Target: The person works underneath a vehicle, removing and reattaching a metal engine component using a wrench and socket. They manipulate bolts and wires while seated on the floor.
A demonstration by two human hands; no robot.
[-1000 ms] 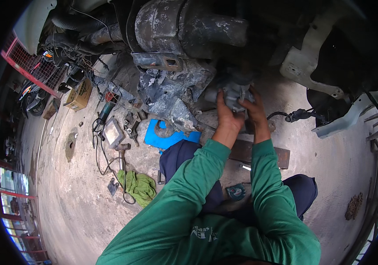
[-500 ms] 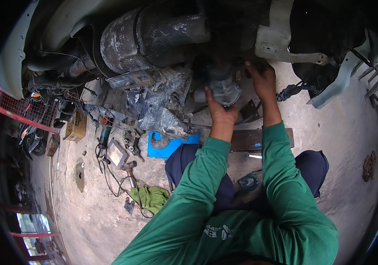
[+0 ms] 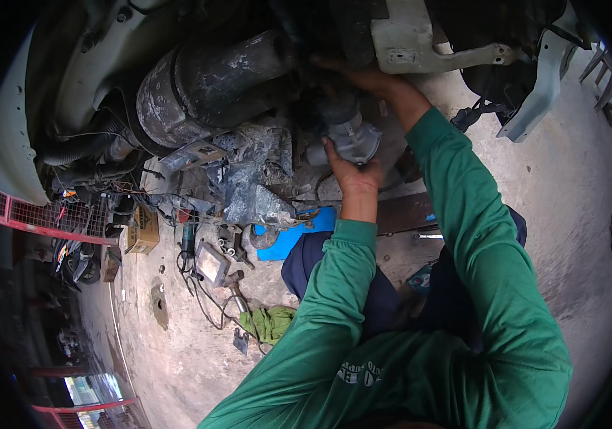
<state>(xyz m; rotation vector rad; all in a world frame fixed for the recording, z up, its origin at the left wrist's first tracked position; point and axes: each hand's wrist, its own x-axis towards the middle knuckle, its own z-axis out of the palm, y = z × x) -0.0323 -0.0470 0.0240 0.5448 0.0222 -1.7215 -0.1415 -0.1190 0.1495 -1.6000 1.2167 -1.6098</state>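
Observation:
A rounded, silvery cast-metal housing (image 3: 358, 145) hangs under the dark underside of a vehicle. Around its lower side is my left hand (image 3: 356, 177), closed, with the thumb along the near left face and the other fingers behind it. My right hand (image 3: 363, 77) reaches up and leftward into the shade above the housing, beside a pale bracket (image 3: 402, 46). Its fingertips are lost in the dark, and I cannot tell what they touch. A large grey, scuffed cylinder (image 3: 209, 79) with a pipe lies to the left of both hands.
Crumpled grey metal (image 3: 252, 179) hangs left of the housing. On the concrete floor lie a blue sheet (image 3: 288, 239), an angle grinder (image 3: 188, 236) with its cord, a green cloth (image 3: 271, 323) and a cardboard box (image 3: 143, 230). A pale vehicle edge (image 3: 538, 89) hangs at right.
My right hand has moved left and up, from beside the housing into the shade above it. My left hand stays on the housing. The whole view has shifted.

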